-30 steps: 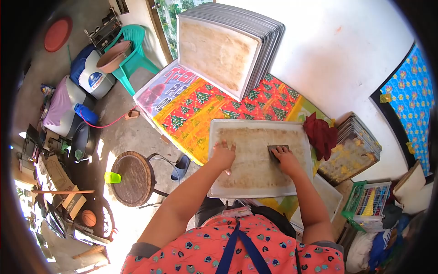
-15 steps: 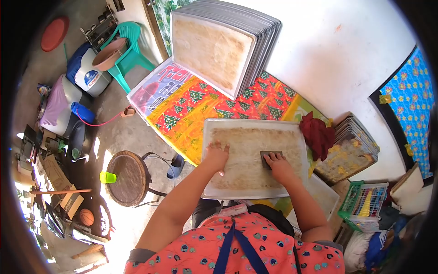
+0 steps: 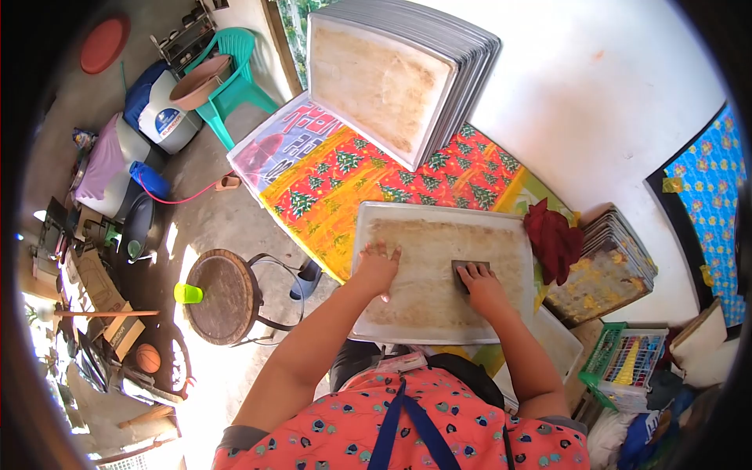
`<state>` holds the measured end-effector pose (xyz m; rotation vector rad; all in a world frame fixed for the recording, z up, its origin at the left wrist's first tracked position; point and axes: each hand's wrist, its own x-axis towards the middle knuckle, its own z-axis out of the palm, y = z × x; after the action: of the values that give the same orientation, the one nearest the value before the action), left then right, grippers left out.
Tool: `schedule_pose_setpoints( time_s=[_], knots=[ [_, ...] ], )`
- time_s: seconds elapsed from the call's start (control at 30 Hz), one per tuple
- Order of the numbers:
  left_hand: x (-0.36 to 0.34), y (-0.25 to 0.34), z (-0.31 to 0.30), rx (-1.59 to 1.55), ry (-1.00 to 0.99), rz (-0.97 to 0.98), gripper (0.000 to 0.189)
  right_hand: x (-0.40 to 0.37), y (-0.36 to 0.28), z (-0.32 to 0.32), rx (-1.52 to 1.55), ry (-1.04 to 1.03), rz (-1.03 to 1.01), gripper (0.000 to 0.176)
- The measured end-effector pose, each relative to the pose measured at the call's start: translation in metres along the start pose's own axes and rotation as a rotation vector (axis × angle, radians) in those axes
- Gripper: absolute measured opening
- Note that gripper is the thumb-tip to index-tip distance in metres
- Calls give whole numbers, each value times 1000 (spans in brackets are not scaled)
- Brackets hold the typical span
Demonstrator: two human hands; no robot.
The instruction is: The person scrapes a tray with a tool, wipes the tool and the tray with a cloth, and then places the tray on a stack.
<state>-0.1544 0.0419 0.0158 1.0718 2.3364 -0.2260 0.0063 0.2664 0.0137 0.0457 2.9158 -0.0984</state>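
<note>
A metal baking tray [image 3: 431, 313] with brownish stains lies flat on the table edge in front of me. My left hand [image 3: 378, 270] rests on the left part of the tray, its fingers spread and holding nothing. On the right part, my right hand [image 3: 479, 283] is closed over a small dark flat pad [image 3: 460, 274] and presses it on the tray surface. Beside the tray's upper right corner lies a crumpled dark red cloth [image 3: 551, 241].
A tall stack of trays [image 3: 380, 82] stands on the patterned tablecloth [image 3: 329, 176] at the back. More stained trays [image 3: 599, 282] lean at the right. A round stool [image 3: 223, 298], green cup [image 3: 188, 294] and green chair [image 3: 243, 86] are to the left.
The whole view has shifted slightly, with most things appearing a little further right. Both hands keep nearly the same places on the tray, and the pad is still under my right hand.
</note>
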Motion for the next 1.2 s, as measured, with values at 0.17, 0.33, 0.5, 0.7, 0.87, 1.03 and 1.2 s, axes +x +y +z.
schedule_pose_setpoints(
  time_s=[0.17, 0.33, 0.5, 0.7, 0.87, 1.03, 1.2],
  knots=[
    [2, 2, 2, -19, -1, -16, 129, -18, -9, 1, -4, -11, -22, 54],
    [2, 2, 4, -3, 16, -2, 128, -2, -8, -1, -16, 31, -30, 50],
    [-1, 2, 2, 51, 45, 24, 127, 33, 0, -9, -7, 21, -35, 50],
    [2, 2, 5, 56, 48, 18, 129, 85, 8, -16, -3, 51, -55, 55],
    [-1, 0, 3, 7, 51, 27, 127, 87, -13, -6, -25, 32, -59, 54],
    [1, 0, 4, 25, 39, 18, 128, 69, -40, -9, -17, 24, -58, 52],
    [-4, -1, 3, 19, 64, 6, 128, 99, -22, -13, 19, 82, 25, 51]
  ],
)
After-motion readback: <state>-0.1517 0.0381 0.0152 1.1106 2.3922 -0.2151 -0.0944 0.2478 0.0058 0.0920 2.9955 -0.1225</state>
